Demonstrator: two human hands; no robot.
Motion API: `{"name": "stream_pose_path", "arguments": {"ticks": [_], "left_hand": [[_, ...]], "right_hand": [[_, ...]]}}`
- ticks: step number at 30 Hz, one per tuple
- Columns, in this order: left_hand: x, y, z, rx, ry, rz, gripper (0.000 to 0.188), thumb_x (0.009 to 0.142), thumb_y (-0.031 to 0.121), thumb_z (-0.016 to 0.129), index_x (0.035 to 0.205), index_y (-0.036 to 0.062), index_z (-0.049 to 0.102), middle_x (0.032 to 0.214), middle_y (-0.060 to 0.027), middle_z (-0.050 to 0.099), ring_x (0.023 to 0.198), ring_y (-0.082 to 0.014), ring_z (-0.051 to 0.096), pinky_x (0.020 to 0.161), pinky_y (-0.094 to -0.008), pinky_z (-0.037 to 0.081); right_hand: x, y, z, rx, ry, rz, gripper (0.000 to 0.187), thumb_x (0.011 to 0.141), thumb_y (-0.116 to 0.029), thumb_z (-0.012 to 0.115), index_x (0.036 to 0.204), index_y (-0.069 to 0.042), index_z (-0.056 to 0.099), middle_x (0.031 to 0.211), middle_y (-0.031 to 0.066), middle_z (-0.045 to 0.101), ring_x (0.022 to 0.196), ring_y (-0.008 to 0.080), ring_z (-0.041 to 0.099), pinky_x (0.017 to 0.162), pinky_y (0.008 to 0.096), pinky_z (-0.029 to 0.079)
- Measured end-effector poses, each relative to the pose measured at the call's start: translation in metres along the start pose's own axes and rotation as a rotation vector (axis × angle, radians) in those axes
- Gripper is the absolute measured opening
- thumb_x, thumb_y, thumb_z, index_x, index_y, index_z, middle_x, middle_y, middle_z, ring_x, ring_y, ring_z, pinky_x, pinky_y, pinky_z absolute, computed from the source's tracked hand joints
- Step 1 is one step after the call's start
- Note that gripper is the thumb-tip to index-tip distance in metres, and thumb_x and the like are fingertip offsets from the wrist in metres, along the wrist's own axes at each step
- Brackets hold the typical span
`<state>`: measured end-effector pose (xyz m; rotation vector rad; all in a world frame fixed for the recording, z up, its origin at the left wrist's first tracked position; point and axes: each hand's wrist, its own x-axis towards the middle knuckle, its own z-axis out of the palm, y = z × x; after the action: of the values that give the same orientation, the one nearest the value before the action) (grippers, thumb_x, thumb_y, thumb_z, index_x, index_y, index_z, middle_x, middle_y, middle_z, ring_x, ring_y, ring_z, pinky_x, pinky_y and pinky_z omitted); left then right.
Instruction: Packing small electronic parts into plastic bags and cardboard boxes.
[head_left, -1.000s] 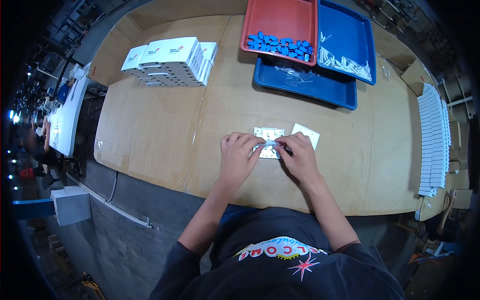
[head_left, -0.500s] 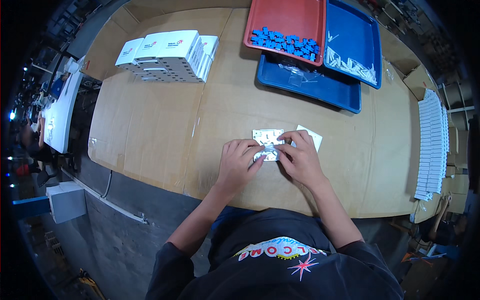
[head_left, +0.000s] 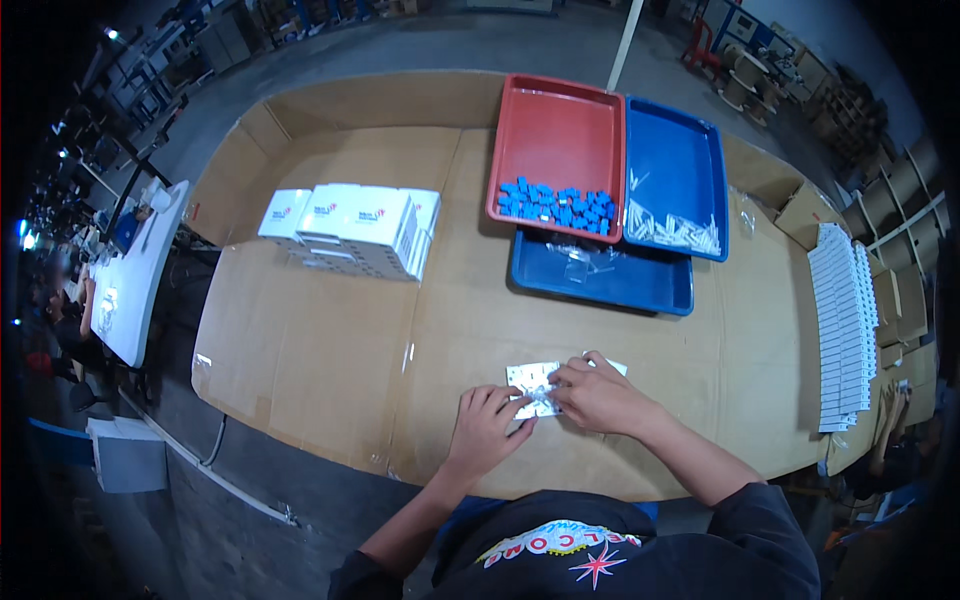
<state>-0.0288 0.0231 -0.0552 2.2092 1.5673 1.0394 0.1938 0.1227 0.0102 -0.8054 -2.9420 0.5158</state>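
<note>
A square white plastic plate (head_left: 530, 376) with small raised fittings lies on the cardboard-covered table. A small crinkled clear plastic bag (head_left: 541, 394) rests on it, partly covered by my fingers. My left hand (head_left: 486, 428) grips the plate's near left side, its thumb and forefinger close to the bag. From the right, my right hand (head_left: 600, 398) reaches over the plate with fingertips pinched at the bag; its fingers hide part of both. Behind that hand a plain white plate (head_left: 618, 367) shows only at its corner.
At the back stand a red tray (head_left: 560, 130) of blue pieces, a blue tray (head_left: 675, 150) of white sticks, and a lower blue tray (head_left: 600, 287) with clear bags. White boxes (head_left: 360, 225) are stacked back left. A row of white plates (head_left: 843, 330) lines the right edge.
The view has tilted up, so the table sits lower in the picture. My right hand has turned and come further over the plate, its forearm now angled more from the right.
</note>
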Motion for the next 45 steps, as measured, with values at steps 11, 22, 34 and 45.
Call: {"name": "stream_pose_path", "arguments": {"ticks": [11, 22, 34, 45], "left_hand": [[0.000, 0.003, -0.007, 0.030, -0.026, -0.034, 0.061, 0.081, 0.032, 0.085, 0.134, 0.0099, 0.063, 0.140, -0.0151, 0.056, 0.129, -0.0321, 0.053, 0.107, -0.0491, 0.038], [0.002, 0.005, -0.002, 0.057, -0.033, -0.093, 0.079, 0.080, 0.040, 0.085, 0.143, 0.0054, 0.053, 0.148, -0.0185, 0.050, 0.137, -0.0343, 0.048, 0.112, -0.0513, 0.033], [-0.006, 0.009, -0.005, -0.067, 0.021, -0.098, 0.085, 0.072, 0.039, 0.090, 0.141, 0.0052, 0.055, 0.137, -0.0136, 0.061, 0.130, -0.0325, 0.054, 0.111, -0.0475, 0.036], [-0.033, 0.022, 0.003, 0.037, -0.048, -0.206, 0.094, 0.074, 0.042, 0.088, 0.150, 0.0060, 0.045, 0.148, -0.0150, 0.054, 0.142, -0.0316, 0.047, 0.120, -0.0548, 0.028]], "right_hand": [[0.173, 0.145, -0.075, -0.044, 0.651, 0.175, 0.027, 0.092, -0.013, 0.070, 0.118, -0.004, 0.070, 0.119, 0.0158, 0.066, 0.114, 0.0364, 0.062, 0.094, 0.0473, 0.051], [0.152, 0.134, -0.085, 0.003, 1.047, 0.001, 0.021, 0.081, -0.003, 0.078, 0.102, -0.006, 0.073, 0.124, 0.0132, 0.067, 0.115, 0.0334, 0.064, 0.095, 0.0435, 0.052], [0.025, 0.024, -0.030, 1.349, 0.972, 0.367, 0.030, 0.103, -0.004, 0.062, 0.133, 0.001, 0.065, 0.113, 0.0110, 0.069, 0.099, 0.0199, 0.073, 0.083, 0.0278, 0.061], [-0.030, -0.026, 0.055, 1.759, 0.756, 0.575, 0.035, 0.103, -0.008, 0.064, 0.136, 0.002, 0.061, 0.113, 0.0097, 0.069, 0.098, 0.0177, 0.070, 0.087, 0.0301, 0.061]]}}
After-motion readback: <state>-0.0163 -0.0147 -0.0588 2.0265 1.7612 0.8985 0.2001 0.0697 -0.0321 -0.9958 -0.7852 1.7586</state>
